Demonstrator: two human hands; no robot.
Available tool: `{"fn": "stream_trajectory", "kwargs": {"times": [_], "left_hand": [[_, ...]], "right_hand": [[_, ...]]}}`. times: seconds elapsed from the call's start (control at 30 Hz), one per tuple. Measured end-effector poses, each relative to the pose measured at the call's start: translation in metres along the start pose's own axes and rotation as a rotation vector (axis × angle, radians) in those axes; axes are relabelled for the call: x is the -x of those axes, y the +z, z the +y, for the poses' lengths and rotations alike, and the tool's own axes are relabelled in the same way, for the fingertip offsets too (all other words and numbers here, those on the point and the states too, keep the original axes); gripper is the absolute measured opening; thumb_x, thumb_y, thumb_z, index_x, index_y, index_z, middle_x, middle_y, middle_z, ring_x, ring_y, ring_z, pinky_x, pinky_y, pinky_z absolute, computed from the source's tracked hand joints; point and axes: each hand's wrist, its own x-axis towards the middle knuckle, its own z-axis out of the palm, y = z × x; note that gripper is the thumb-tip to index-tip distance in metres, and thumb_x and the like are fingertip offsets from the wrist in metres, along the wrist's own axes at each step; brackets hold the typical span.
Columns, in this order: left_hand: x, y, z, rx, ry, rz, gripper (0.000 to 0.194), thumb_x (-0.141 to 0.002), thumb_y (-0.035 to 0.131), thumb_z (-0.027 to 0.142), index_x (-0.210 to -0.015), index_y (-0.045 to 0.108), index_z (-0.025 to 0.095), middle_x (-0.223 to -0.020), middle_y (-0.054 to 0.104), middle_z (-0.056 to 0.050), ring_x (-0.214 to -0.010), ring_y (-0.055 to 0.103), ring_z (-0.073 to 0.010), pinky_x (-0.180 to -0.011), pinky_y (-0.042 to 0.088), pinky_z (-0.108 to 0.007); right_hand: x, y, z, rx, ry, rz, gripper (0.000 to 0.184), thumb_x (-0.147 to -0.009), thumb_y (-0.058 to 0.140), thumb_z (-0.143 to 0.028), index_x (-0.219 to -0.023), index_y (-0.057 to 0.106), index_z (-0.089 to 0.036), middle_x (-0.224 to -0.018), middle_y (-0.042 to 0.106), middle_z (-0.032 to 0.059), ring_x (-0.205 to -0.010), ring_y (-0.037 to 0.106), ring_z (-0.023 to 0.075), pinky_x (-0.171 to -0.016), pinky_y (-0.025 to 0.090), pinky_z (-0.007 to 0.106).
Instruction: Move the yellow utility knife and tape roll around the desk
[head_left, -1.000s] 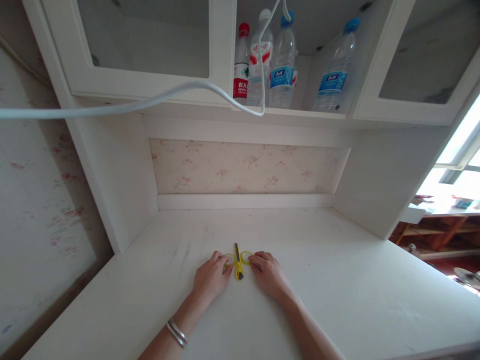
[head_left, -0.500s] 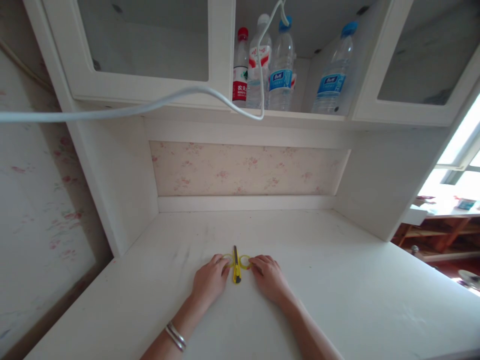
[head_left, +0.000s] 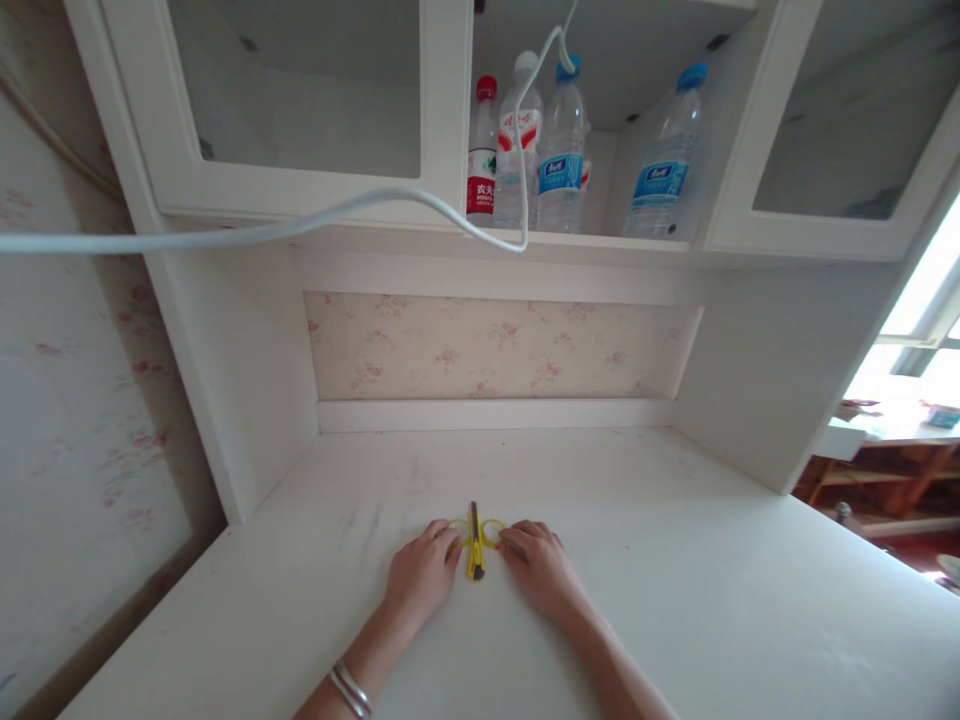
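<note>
A small yellow utility knife (head_left: 475, 545) lies on the white desk (head_left: 675, 580), its dark tip pointing away from me. A thin yellow loop sticks out on each side of it, the left loop (head_left: 457, 527) and the right loop (head_left: 492, 530). My left hand (head_left: 420, 580) rests knuckles up on the desk, fingers curled with their tips on the left loop. My right hand (head_left: 541, 575) mirrors it, fingertips pinched at the right loop. I cannot tell whether the loops are one band around the knife. Silver bangles (head_left: 351, 690) circle my left wrist.
Several plastic water bottles (head_left: 562, 150) stand on the open shelf above, between two glass-fronted cabinet doors. A white cable (head_left: 300, 215) sags across the cabinet front. The hutch's side panels (head_left: 247, 370) wall in the desk at left and right. A window glows at far right.
The view has tilted a little, so everything sits slightly lower in the frame. Both hands stay at the loops beside the knife, with no visible shift.
</note>
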Motion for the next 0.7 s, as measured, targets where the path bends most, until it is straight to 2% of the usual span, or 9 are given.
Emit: {"fn": "stream_trajectory", "kwargs": {"times": [0.33, 0.5, 0.7], "left_hand": [[-0.007, 0.013, -0.011, 0.033, 0.013, 0.058, 0.033, -0.091, 0.036, 0.024, -0.116, 0.056, 0.032, -0.133, 0.049, 0.003, -0.115, 0.051, -0.0162, -0.094, 0.042, -0.031], [-0.009, 0.015, -0.013, 0.018, 0.016, 0.078, 0.033, -0.09, 0.039, 0.024, -0.118, 0.054, 0.033, -0.133, 0.049, 0.005, -0.112, 0.054, -0.0165, -0.092, 0.044, -0.031], [-0.008, 0.014, -0.013, -0.005, 0.028, 0.078, 0.032, -0.09, 0.038, 0.025, -0.114, 0.056, 0.034, -0.134, 0.047, 0.005, -0.104, 0.059, -0.0166, -0.087, 0.046, -0.031]], "right_hand": [[-0.001, 0.002, 0.0, -0.004, 0.018, 0.017, 0.023, -0.085, 0.048, -0.035, -0.099, 0.066, -0.031, -0.098, 0.065, 0.0012, -0.096, 0.054, 0.0176, -0.084, 0.036, 0.026], [0.0, 0.001, 0.0, -0.001, 0.01, 0.01, 0.023, -0.086, 0.047, -0.033, -0.099, 0.066, -0.031, -0.099, 0.064, 0.0014, -0.096, 0.054, 0.0186, -0.084, 0.036, 0.028], [-0.001, 0.004, 0.005, -0.044, 0.041, 0.066, 0.033, -0.087, 0.037, -0.02, -0.104, 0.063, -0.027, -0.101, 0.063, 0.0038, -0.095, 0.054, 0.0181, -0.083, 0.037, 0.027]]}}
